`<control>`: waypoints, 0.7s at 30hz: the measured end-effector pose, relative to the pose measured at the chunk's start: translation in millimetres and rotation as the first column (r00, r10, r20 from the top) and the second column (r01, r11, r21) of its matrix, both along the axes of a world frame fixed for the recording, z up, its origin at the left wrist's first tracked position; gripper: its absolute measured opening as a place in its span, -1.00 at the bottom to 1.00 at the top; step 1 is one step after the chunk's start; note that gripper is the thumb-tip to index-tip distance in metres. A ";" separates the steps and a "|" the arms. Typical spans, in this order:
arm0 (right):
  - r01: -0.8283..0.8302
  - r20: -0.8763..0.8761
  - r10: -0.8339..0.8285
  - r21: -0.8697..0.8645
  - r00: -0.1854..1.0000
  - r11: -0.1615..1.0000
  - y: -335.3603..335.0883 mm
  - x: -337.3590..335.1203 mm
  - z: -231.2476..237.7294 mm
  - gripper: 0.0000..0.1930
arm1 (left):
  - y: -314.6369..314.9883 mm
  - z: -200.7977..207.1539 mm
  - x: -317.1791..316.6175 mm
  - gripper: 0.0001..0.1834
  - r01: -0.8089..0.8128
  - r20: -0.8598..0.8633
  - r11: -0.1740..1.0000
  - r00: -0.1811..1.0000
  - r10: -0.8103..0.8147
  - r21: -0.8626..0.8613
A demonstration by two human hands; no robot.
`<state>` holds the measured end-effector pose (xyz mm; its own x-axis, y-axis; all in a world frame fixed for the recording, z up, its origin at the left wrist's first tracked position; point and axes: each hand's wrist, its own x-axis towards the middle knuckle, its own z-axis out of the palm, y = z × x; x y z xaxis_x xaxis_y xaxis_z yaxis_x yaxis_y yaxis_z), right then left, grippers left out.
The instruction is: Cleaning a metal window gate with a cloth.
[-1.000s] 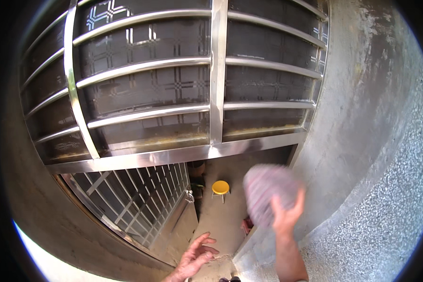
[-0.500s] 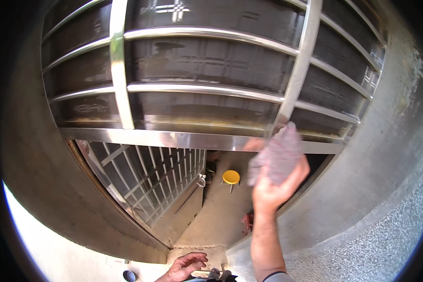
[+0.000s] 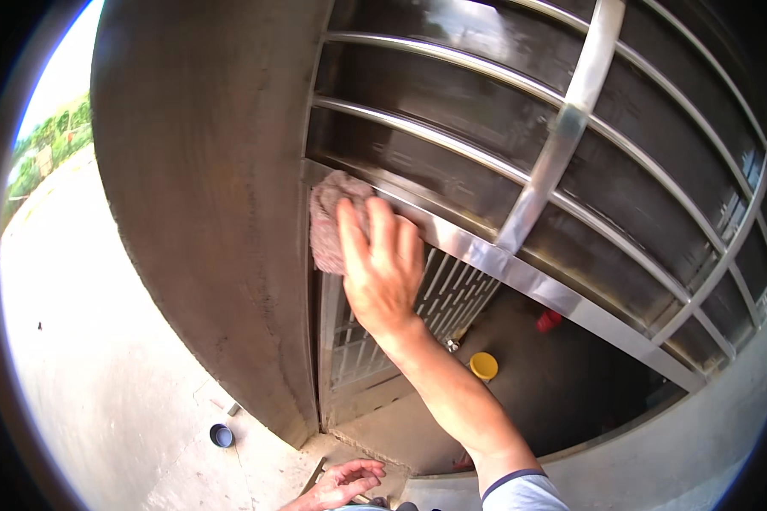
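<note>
My right hand (image 3: 382,268) presses a greyish-pink cleaning cloth (image 3: 325,223) against the left end of the flat metal crossbar (image 3: 460,243), where it meets the wall. The fingers spread over the cloth and cover part of it. Above the crossbar is a window with shiny metal bars (image 3: 544,179) in front of dark glass. Low in the view, my left hand (image 3: 343,485) hangs apart from everything, empty, its fingers loosely bent and the thumb away from them.
Below the crossbar a barred metal door (image 3: 358,362) stands swung inward. Inside are a yellow stool (image 3: 484,366) and a red object (image 3: 549,320). A thick concrete wall (image 3: 222,187) rises at left. A dark round container (image 3: 222,435) sits on the pale ground outside.
My right hand and the cloth have moved from the right part of the crossbar to its left end. The view has turned left and tilted. My left hand stays low and empty.
</note>
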<state>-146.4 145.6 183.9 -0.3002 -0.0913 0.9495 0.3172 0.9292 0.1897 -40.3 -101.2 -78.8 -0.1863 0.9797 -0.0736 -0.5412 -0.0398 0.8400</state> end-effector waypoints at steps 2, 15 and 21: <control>0.029 0.056 -0.030 0.004 0.998 1.000 -15.9 -39.8 5.0 -0.55 | -9.6 -6.3 -3.6 -0.57 -0.060 -0.026 0.998 0.998 0.059 -0.003; 0.172 0.388 -0.169 0.027 0.906 0.985 -9.3 44.8 64.5 -0.54 | 10.0 -3.8 2.2 -0.60 -0.059 -0.068 0.998 0.996 0.058 -0.021; 0.352 0.349 -0.333 0.010 0.876 0.936 4.1 218.5 69.1 -0.49 | 30.4 0.6 -16.1 -0.63 -0.001 -0.119 0.995 0.993 0.013 0.097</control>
<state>72.1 149.7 253.0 -0.6081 0.1229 0.7843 0.5423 0.7859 0.2972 -56.4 -70.9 -78.2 -0.1948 0.9798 0.0447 -0.4366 -0.1274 0.8906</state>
